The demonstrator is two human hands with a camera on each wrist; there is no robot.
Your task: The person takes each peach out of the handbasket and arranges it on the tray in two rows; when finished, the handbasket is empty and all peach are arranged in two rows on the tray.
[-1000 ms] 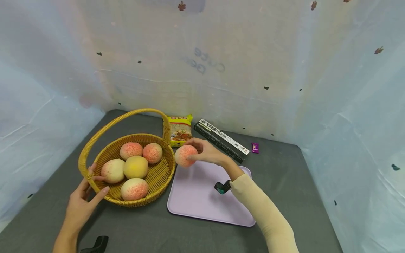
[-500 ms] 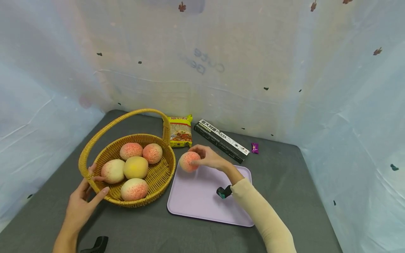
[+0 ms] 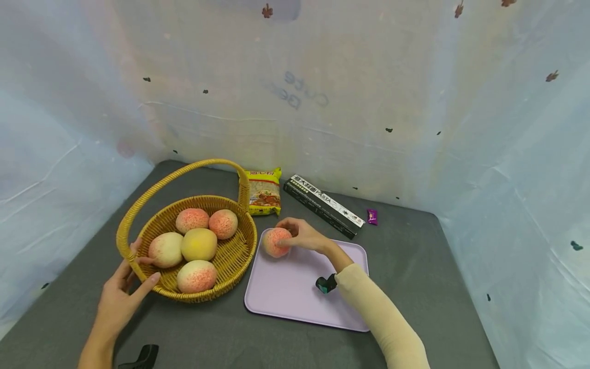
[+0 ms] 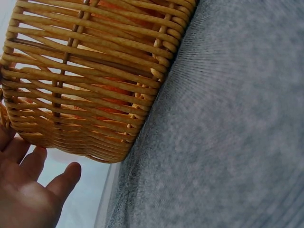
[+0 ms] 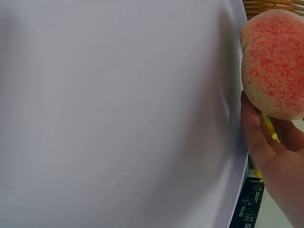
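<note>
Pink peach [image 3: 272,243] shifted farther over the tray [image 3: 295,294].

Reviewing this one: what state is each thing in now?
Tray: lying flat
Held peach: in right hand, at tray corner, contact unclear
Basket: upright, five fruits inside, left hand touching it
Noodle packet: lying down, seemingly sealed
Pasta box: lying, no opening visible
Purple candy: seemingly wrapped

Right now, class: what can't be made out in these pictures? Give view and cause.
Head: wording on the purple packet, too small.
Head: whether the held peach touches the tray; its underside faces away.
Right wrist: part of the held peach, cut off by the right edge.
Left wrist: most of the fruits, hidden behind the woven basket.
</note>
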